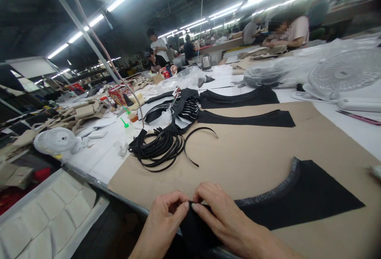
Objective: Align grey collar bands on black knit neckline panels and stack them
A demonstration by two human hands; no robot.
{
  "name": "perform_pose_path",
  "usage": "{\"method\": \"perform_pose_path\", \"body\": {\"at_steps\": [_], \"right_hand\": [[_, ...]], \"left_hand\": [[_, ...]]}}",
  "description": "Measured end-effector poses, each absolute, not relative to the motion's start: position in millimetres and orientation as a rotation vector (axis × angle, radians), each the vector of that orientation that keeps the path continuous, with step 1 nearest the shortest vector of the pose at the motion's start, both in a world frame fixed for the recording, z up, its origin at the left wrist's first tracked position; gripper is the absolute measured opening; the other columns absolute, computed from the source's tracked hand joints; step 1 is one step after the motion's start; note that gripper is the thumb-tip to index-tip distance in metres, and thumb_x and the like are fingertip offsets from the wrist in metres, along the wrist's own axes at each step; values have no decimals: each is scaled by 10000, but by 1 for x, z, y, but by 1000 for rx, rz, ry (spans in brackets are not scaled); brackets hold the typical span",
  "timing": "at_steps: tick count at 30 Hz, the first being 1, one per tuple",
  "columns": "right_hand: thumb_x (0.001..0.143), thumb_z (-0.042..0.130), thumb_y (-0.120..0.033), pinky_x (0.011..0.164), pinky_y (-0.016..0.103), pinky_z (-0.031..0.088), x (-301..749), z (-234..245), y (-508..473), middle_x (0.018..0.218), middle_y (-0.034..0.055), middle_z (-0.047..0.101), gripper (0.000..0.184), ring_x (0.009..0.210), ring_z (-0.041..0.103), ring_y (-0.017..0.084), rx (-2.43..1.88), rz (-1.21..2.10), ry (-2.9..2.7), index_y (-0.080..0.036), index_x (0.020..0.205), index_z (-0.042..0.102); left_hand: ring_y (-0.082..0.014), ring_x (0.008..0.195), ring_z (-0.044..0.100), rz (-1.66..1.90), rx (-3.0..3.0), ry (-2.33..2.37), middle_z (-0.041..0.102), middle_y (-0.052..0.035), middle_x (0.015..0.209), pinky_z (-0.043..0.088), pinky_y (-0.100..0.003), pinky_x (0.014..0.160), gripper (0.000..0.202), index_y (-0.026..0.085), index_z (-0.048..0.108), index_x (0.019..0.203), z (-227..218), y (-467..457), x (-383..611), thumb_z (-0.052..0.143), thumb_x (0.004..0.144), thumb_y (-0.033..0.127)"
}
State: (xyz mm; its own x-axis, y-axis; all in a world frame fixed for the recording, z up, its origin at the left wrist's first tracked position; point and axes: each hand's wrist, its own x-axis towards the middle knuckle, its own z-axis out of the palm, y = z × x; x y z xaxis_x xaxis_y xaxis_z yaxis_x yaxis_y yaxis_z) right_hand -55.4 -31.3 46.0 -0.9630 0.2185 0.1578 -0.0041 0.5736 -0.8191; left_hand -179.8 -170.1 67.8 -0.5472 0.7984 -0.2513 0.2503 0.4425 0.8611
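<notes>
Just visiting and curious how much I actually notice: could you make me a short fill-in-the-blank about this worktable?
The left hand and the right hand pinch the fabric piece, which is ____.
The sheet beneath it is ____.
The bottle beside the strips has a ____ cap.
Missing words: black; brown; green.

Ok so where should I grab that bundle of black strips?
Probably pinch the bundle of black strips across its dense middle, coming from above on the near side; there the strands lie packed together, while the loose curl to the right would trail.
</notes>
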Motion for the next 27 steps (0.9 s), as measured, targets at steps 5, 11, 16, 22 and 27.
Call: {"method": "perform_pose_path", "body": {"at_steps": [5,11,16,22,27], "right_hand": [[979,448,-255,786,311,385,-55,45,-31,875,-1,561,146,811,498,155,-130,1307,-2603,-208,844,479],[1005,398,-276,808,314,362,-55,43,-30,870,-13,549,179,817,492,147,-55,1243,-2633,-213,851,464],[1011,375,-259,794,303,361,-54,43,-32,847,-18,542,205,800,490,143,-67,1241,-2642,-212,828,455],[1001,406,-300,791,300,357,-52,43,-31,872,-7,550,181,821,483,152,-41,1303,-2631,-213,855,467],[1016,350,-333,799,294,348,-51,45,-28,833,-16,528,247,811,473,147,-17,1373,-2609,-215,821,445]], "left_hand": [[-137,664,460,1040,858,2033,547,-5,663,358,-225,602,338,132,653,736,71,-170,-178,551,832,439],[-128,652,446,965,891,2026,528,2,665,338,-217,579,372,134,635,735,74,-175,-176,511,856,462],[-134,676,471,933,914,2026,550,-2,693,361,-218,612,367,140,649,761,71,-179,-177,505,870,459],[-124,661,441,933,934,2054,496,14,652,349,-214,608,350,146,587,688,74,-175,-173,490,871,429],[-120,653,424,907,997,2064,469,18,648,345,-220,621,345,159,543,667,77,-175,-170,452,887,409]]}}
